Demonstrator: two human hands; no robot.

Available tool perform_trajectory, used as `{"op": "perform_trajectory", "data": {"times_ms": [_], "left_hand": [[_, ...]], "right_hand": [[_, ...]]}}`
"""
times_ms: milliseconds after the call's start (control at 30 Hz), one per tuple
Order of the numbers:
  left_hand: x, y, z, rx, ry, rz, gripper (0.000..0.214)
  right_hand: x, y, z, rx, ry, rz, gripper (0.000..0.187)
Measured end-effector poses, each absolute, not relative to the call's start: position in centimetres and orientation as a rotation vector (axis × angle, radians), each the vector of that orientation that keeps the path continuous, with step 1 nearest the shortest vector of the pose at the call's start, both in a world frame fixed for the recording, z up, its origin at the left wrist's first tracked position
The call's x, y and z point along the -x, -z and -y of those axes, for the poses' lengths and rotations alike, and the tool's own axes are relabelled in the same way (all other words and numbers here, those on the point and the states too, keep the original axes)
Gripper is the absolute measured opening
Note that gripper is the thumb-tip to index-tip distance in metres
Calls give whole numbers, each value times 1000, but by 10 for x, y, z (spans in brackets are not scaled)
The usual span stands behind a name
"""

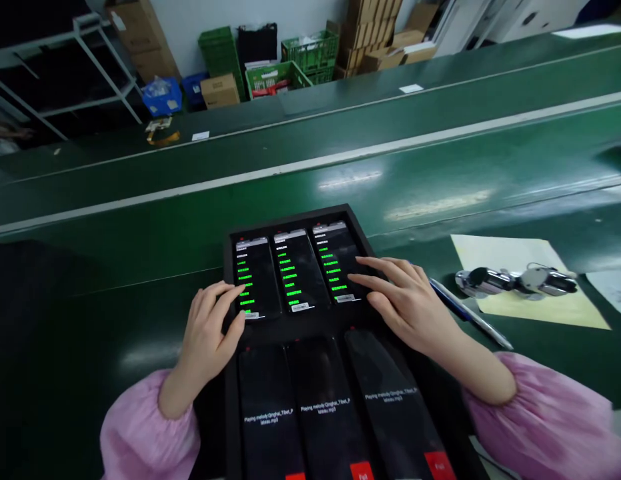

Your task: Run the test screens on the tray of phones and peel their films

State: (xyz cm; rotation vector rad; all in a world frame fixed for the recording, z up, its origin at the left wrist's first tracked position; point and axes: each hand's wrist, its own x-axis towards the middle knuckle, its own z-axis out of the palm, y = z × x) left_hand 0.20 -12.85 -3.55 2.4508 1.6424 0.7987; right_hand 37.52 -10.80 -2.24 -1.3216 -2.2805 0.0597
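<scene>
Resting flat on a black tray (295,217) of six phones, both hands are open with fingers spread, gripping nothing.

- left hand (210,333): fingertips on the lower edge of the far-left phone (257,277), thumb by its bottom corner.
- right hand (407,303): index and middle fingertips on the lower part of the far-right phone (335,257).
- far-middle phone (297,270): sits between the two hands, untouched.

The far row's screens are lit: black background, a column of green text lines, a small white label near the bottom, slim grey top bar. Text too small to read.

near-row phones (325,407) lie between the wrists, below both palms. Their screens are dark with a white line reading "Playing melody Qinghai_Tibet_Plateau.mp3" and a red "Fail" button at the bottom edge.

The tray sits on the green counter (140,267), directly under both hands.

Just right of the right hand is a pen (470,313). Beyond it lies a yellow sheet (515,253) with small shiny metal parts (515,281) on top. Pink sleeves (540,407) cover both forearms.
</scene>
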Motion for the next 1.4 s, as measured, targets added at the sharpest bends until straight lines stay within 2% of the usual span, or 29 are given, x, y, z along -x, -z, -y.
{"op": "perform_trajectory", "data": {"times_ms": [233,467,600,933,1133,1267,1400], "left_hand": [[-11,39,138,-2396,-794,-1670,40],[-9,40,142,-2421,-797,-1695,43],[-9,39,144,-2388,-777,-1709,44],[-10,41,147,-2333,-773,-1728,47],[-10,41,148,-2324,-785,-1739,47],[-12,39,148,-2335,-789,-1759,47],[-13,39,150,-2390,-852,-1761,43]], "right_hand": [[-382,22,120,1178,-68,2363,38],[-382,25,125,1224,55,2392,36],[-373,18,121,1183,19,2379,35],[-332,14,100,1028,-58,2464,42],[-331,19,102,1010,132,2510,40],[-340,16,108,1019,125,2363,35],[-351,16,120,1038,75,2341,49]]}}
